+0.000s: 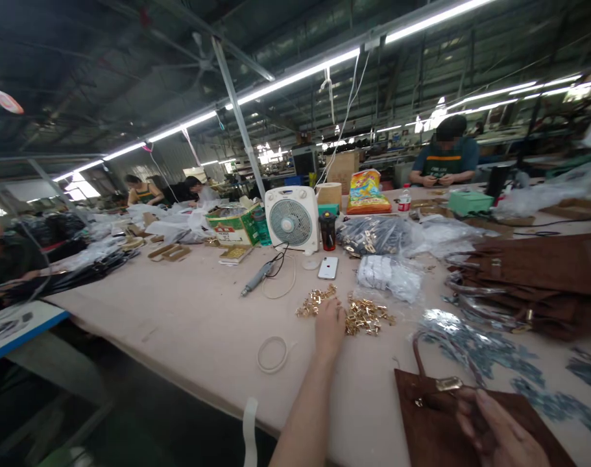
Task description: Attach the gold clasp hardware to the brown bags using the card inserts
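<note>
Stretched forward over the table, my left hand (330,324) reaches its fingertips between two heaps of small gold metal fittings (368,316). Its fingers look slightly apart, and nothing shows in them. My right hand (499,425) is low at the right, over a brown bag (422,421) with a looped handle (418,357). Its fingers are curled together beside a gold metal clasp (449,384) on the bag; blur hides what they hold. A smaller gold fitting (418,403) sits on the bag left of the clasp.
A grey corded hand tool (257,279), a phone (328,268), a white fan (292,220) and a dark cup (327,231) stand or lie beyond the fittings. A ring of tape (272,355) lies left of my arm. Brown bags (543,279) are stacked right. Other people work farther off.
</note>
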